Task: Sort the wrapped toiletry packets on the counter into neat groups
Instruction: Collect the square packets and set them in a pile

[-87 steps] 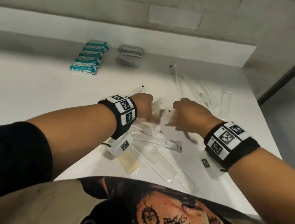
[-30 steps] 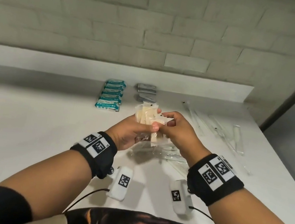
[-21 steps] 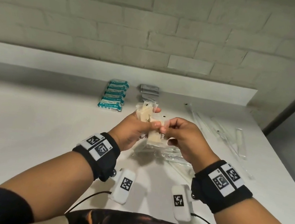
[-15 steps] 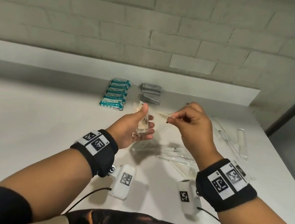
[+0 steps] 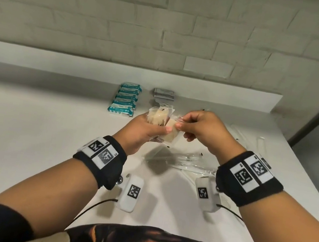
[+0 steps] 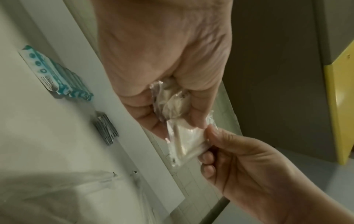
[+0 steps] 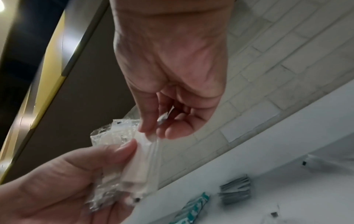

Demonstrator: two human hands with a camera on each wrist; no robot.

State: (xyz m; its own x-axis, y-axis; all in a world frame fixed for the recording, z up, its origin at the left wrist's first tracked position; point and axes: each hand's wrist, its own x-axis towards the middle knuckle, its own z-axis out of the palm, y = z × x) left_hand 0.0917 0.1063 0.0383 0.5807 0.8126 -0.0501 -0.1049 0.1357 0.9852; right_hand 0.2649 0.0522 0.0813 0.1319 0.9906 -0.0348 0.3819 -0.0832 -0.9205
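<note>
My left hand [image 5: 148, 129] grips a small stack of clear-wrapped beige packets [image 5: 158, 118] upright above the counter. Thumb and forefinger of my right hand [image 5: 181, 123] pinch the top edge of one more beige packet [image 5: 169, 136], which lies against the front of that stack under my left thumb. In the left wrist view the pinched packet [image 6: 184, 142] hangs below the stack [image 6: 170, 103]. The right wrist view shows my right hand [image 7: 157, 133] pinching the same wrapper [image 7: 141, 151]. The left fingers behind the stack are hidden.
A row of teal packets [image 5: 125, 99] and a pile of grey packets [image 5: 164, 95] lie near the back ledge. Long clear-wrapped items [image 5: 187, 163] lie on the white counter [image 5: 36, 132] below my hands, and more [image 5: 260, 142] by the right edge.
Both hands rose from the pile on the counter with beige packets. Half a second ago the right hand held one packet apart to the right; now it has brought it against the left hand's stack.
</note>
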